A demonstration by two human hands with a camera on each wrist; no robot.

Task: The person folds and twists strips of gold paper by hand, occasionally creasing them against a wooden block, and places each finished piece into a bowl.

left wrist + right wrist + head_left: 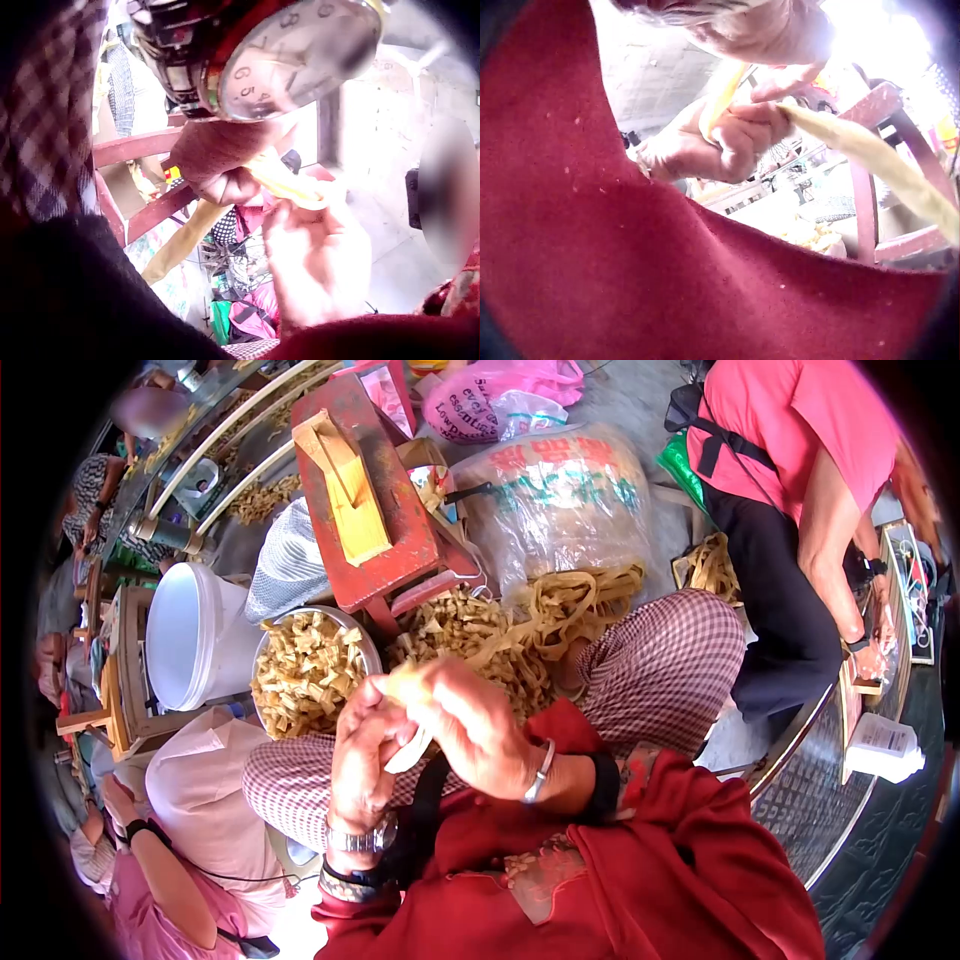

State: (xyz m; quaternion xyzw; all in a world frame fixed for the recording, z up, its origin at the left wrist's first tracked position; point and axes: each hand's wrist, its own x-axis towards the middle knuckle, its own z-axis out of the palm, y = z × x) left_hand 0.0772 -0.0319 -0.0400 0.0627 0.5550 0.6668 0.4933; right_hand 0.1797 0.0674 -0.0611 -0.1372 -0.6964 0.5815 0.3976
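A pale yellow flat strip (pixel 877 154), like a strip of leaf, runs between my two hands. My left hand (pixel 362 750), with a metal watch at its wrist, grips the strip in curled fingers; in the right wrist view a fold of it comes over those fingers. Close against it, my right hand (pixel 470 725) pinches the same strip between thumb and fingers. A whitish end (pixel 408 753) of the strip hangs below the hands. In the left wrist view the strip (pixel 292 186) bridges both hands. The fingertips of the right hand are partly hidden in glare.
A bowl of folded yellow pieces (pixel 305 670) stands ahead to the left, beside a white bucket (pixel 195 635). Loose long strips (pixel 580 605) and more folded pieces (pixel 455 620) lie ahead. A red bench (pixel 400 555) bears a wooden block (pixel 350 490). People sit on both sides.
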